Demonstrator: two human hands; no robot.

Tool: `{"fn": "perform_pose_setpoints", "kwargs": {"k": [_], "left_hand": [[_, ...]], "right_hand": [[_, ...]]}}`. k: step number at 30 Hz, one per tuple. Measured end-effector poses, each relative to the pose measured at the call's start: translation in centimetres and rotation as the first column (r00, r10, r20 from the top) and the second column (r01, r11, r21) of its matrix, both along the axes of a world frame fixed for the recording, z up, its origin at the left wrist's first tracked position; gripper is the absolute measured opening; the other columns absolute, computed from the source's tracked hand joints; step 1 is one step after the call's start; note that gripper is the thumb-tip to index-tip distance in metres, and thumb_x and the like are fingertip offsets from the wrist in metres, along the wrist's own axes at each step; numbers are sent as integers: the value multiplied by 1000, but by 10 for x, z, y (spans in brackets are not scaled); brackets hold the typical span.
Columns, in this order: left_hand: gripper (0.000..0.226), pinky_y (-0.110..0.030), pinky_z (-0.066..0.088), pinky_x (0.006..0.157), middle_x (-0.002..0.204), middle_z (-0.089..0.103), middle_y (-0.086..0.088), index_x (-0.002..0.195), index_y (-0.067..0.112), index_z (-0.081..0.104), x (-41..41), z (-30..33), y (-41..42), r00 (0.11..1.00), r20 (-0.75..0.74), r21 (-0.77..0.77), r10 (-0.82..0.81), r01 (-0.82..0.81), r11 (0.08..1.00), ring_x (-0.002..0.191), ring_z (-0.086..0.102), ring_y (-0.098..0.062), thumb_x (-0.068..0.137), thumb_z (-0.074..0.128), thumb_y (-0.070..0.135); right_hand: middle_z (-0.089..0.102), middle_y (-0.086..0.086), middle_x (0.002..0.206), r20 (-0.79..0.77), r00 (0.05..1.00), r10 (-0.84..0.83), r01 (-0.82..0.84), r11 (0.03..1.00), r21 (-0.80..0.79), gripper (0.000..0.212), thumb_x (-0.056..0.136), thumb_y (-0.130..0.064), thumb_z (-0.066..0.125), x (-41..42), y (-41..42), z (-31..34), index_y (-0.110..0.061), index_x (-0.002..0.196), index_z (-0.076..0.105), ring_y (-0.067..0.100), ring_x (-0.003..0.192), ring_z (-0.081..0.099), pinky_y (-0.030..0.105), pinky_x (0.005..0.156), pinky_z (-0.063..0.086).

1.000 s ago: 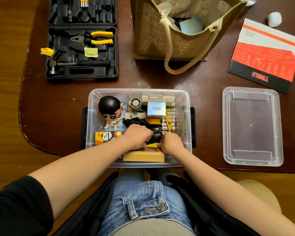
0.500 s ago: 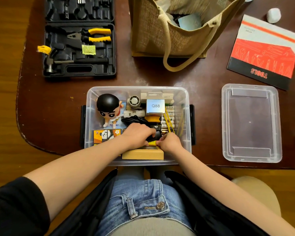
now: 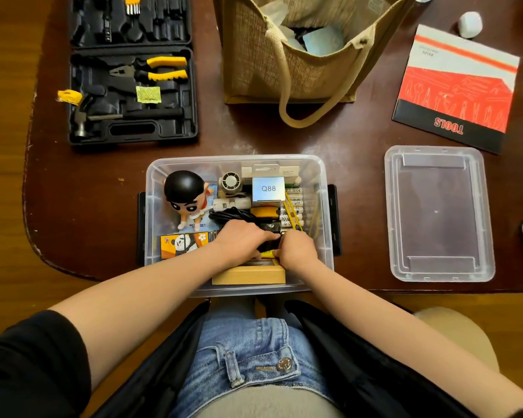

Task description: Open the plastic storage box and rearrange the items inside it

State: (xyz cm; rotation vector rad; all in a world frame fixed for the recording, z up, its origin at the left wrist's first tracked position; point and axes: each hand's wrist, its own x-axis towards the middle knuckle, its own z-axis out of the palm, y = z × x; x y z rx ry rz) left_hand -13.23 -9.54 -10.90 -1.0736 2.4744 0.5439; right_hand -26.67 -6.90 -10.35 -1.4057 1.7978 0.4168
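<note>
Head view: nearest, a person's jeans and two bare forearms reach into the open clear box, which sits at the table's near edge. The left hand curls round a black and yellow tool; the right hand pinches the same tool from the other side. Just under the hands lies a wooden frame against the box's near wall. Left of the hands is an orange panda card; beyond it stands a black-haired figurine. A black cable lies just past the left hand, batteries run along the right side, and a Q88 box and a small fan sit toward the far wall. The lid lies apart to the right. Farther off are an open tool case, a jute bag and a red booklet.
</note>
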Motion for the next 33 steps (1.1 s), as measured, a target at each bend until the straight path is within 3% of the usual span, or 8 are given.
{"fn": "perform_pose_setpoints", "kwargs": {"k": [5, 17, 21, 24, 27, 29, 31, 33], "left_hand": [[63, -33, 44, 70, 110, 67, -2, 144, 38, 31, -2, -2, 1, 1000, 18, -10, 9, -9, 1000, 102, 63, -23, 89, 60, 42], [69, -31, 39, 65, 108, 67, -1, 144, 40, 29, 0, -1, 2, 998, 42, 7, 39, -40, 999, 101, 63, -21, 87, 65, 30], [70, -31, 38, 65, 109, 67, -1, 144, 41, 29, 0, -3, 3, 998, 32, 36, 55, -56, 998, 101, 62, -22, 86, 66, 30], [68, -30, 36, 64, 112, 65, -1, 144, 43, 29, 3, -6, 4, 996, 17, 72, 82, -83, 994, 102, 62, -22, 88, 64, 27], [68, -31, 37, 64, 113, 65, -1, 144, 44, 29, 3, -6, 5, 993, 8, 96, 117, -117, 988, 101, 61, -22, 89, 63, 23], [68, -30, 38, 65, 113, 65, -1, 143, 44, 29, 3, -5, 6, 991, 2, 96, 131, -130, 987, 101, 61, -22, 89, 62, 21], [66, -30, 38, 65, 113, 65, -1, 143, 45, 30, 2, -3, 6, 991, -2, 87, 133, -132, 987, 102, 61, -22, 90, 61, 20], [66, -30, 38, 62, 112, 66, -1, 142, 45, 31, 0, -3, 7, 991, -1, 64, 133, -133, 989, 101, 62, -23, 90, 58, 16]], "right_hand": [[65, 11, 105, -63, 993, 102, -104, 994, -29, 16, 90, -7, 56, 1, -6, 5, -7, 105, 61, 29, 98, 62, 34, 75, 50], [66, 12, 99, -21, 986, 164, -165, 985, -44, 14, 90, -7, 57, -1, -5, 6, -6, 103, 64, 28, 91, 64, 32, 72, 51], [63, 11, 94, -3, 955, 297, -297, 955, -6, 21, 90, -2, 52, -4, -12, 21, -4, 107, 63, 28, 91, 63, 31, 70, 48], [64, 13, 100, -10, 921, 389, -389, 919, -67, 29, 87, 3, 50, -13, -19, 43, -5, 111, 64, 30, 92, 62, 31, 72, 47], [59, 14, 87, -53, 885, 463, -466, 880, -91, 21, 84, 8, 46, -22, -24, 62, -6, 83, 60, 32, 82, 56, 32, 66, 41], [49, 10, 73, -45, 878, 476, -478, 877, -57, 29, 82, 10, 44, -23, -29, 69, -12, 62, 42, 29, 72, 47, 30, 59, 36], [46, 7, 70, -35, 873, 487, -488, 873, -23, 27, 82, 10, 43, -23, -32, 71, -9, 64, 43, 27, 68, 44, 29, 55, 35], [48, 6, 74, -22, 861, 508, -508, 861, 8, 19, 84, 9, 43, -22, -32, 70, -6, 79, 53, 25, 70, 46, 29, 59, 37]]}}
